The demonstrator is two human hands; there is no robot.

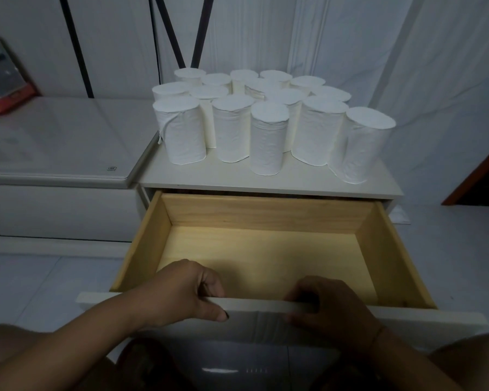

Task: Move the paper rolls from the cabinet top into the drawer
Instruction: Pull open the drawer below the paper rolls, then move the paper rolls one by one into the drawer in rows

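Several white paper rolls (268, 136) stand upright, packed close together, on the white cabinet top (209, 176). Below them the wooden drawer (141, 244) is pulled far out and its pale wood floor is bare. My left hand (181, 292) grips the white front panel of the drawer (254, 304), fingers curled over its top edge and thumb on the outside. My right hand (331, 303) holds the same edge further right, fingers inside the drawer.
A low white unit with a glass top (54, 148) stands to the left of the cabinet, a red and grey box (3, 77) on its far left. White curtain hangs behind. Pale tiled floor lies on both sides. My knees show at the bottom corners.
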